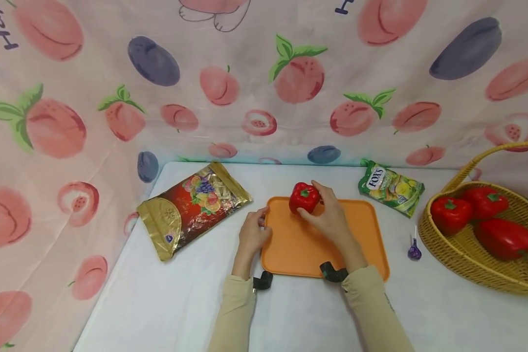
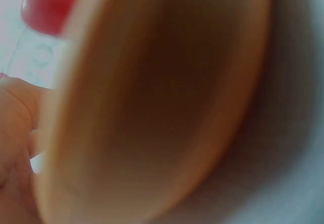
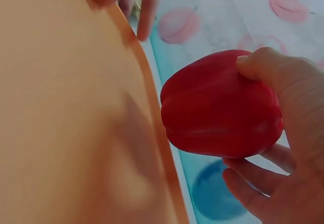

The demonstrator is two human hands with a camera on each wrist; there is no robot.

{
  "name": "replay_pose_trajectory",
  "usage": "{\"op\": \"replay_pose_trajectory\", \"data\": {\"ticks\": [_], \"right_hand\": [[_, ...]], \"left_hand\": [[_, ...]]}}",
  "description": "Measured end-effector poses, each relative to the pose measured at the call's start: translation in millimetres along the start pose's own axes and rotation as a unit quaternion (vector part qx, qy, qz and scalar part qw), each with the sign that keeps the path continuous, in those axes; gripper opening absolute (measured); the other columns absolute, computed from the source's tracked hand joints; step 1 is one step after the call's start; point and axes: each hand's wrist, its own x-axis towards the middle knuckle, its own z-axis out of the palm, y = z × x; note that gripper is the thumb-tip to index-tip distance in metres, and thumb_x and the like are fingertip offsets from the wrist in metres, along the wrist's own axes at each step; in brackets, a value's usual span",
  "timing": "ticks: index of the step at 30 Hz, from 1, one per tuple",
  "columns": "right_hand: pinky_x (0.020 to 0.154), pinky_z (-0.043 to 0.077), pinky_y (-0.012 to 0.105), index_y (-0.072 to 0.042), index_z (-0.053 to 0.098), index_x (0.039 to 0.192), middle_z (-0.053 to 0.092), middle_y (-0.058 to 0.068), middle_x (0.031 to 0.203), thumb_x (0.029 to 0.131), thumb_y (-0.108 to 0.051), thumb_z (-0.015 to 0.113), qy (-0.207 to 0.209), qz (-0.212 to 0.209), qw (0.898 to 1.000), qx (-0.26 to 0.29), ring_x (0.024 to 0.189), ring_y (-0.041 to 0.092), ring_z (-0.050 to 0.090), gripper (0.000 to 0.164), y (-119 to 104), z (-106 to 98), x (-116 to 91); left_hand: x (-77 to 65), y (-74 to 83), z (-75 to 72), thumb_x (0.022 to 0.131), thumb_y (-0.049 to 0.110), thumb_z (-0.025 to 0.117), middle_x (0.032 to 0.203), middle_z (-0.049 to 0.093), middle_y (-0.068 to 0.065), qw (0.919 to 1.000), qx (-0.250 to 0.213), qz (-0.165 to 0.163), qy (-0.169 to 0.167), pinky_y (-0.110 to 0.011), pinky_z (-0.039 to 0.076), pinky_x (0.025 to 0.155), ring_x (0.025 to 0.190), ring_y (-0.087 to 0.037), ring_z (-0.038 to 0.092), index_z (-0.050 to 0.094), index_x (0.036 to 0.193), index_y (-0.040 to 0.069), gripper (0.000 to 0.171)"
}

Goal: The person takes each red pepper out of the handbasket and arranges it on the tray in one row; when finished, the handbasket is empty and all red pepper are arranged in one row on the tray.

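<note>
My right hand (image 1: pixel 332 222) holds a red bell pepper (image 1: pixel 304 196) between thumb and fingers over the back part of an orange tray (image 1: pixel 290 244). In the right wrist view the pepper (image 3: pixel 217 107) lies sideways, its stem end toward the palm. My left hand (image 1: pixel 252 234) grips the tray's left rim, its thumb on the inner side and its fingers on the outer side. The tray (image 2: pixel 167 92) looms large and blurred in the left wrist view, hiding part of that hand (image 2: pixel 17 143).
A yellow wicker basket (image 1: pixel 449 254) with several red peppers stands at the right. Left of it lie a purple lollipop (image 1: pixel 414 250) and a green FOX'S candy bag (image 1: pixel 391 188). At the back left rests a large red and gold package (image 1: pixel 193 208). Fruit-print cloth (image 1: pixel 255 63) hangs behind the white table.
</note>
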Motion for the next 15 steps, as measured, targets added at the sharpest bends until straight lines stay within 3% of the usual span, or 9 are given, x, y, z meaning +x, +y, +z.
{"op": "replay_pose_trajectory", "data": {"ticks": [7,15], "right_hand": [[0.095,0.049,0.047,-0.009,0.038,0.149,0.048,0.015,0.139,0.082,-0.021,0.081,-0.042,-0.017,0.999,0.017,0.125,0.03,0.048,0.081,-5,21,9],[0.095,0.05,0.044,-0.011,0.04,0.148,0.049,0.013,0.136,0.081,-0.021,0.082,-0.046,-0.03,0.998,0.015,0.123,0.028,0.049,0.079,0,33,14]], "left_hand": [[1.4,-0.8,0.8,0.077,0.005,0.067,0.108,0.06,-0.01,0.9999,0.015,0.004,0.004,-0.035,0.044,0.07,0.085,-0.019,0.058,0.065,0.129,0.009,0.053],[1.1,-1.1,1.9,0.078,0.005,0.068,0.108,0.059,-0.01,0.9999,0.016,-0.003,0.002,-0.034,0.042,0.069,0.084,-0.018,0.056,0.064,0.131,0.009,0.054]]}}
